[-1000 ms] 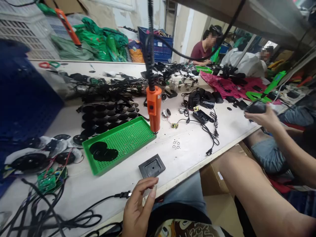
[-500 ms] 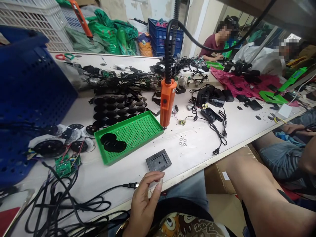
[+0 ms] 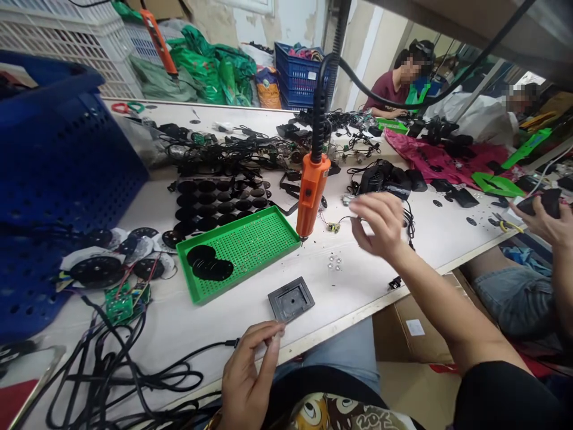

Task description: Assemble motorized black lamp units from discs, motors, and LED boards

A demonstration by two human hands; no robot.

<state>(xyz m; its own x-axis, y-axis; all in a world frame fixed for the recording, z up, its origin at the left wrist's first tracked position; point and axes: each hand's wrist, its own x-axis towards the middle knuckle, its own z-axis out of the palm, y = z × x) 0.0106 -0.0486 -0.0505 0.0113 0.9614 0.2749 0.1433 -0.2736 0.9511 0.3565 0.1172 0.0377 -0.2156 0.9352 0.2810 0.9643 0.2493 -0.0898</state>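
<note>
The left hand (image 3: 244, 382) sits at the near edge of the table (image 3: 179, 325), thumb and forefinger pinched together. I can't tell from here whether anything small is between them. Just beyond the fingertips lies the square grey plate (image 3: 291, 298), flat and not touched, and the plug end of a black cable (image 3: 231, 343) lies close beside the fingers on their left.

The right hand (image 3: 378, 224) is up over the table with its fingers spread wide, holding nothing. It hovers above a little cluster of silver nuts (image 3: 333, 263), just right of the hanging orange screwdriver (image 3: 312, 194).

The screwdriver's tip hangs at the right corner of the green tray (image 3: 250, 239). That tray holds only a few black discs (image 3: 209, 267), overlapping at its left end, and the rest of its perforated floor is bare. The big blue crate (image 3: 67, 173) stands at the left, its inside hidden from this angle. A blue basket (image 3: 298, 71) at the back wall is filled with a tangle I can't make out.

Half a second ago the right hand was not over the table at all, only the forearm low at the right. The left hand has barely shifted. At the far right, a co-worker's hand (image 3: 548, 224), lower before, now grips a black part (image 3: 542, 202).
</note>
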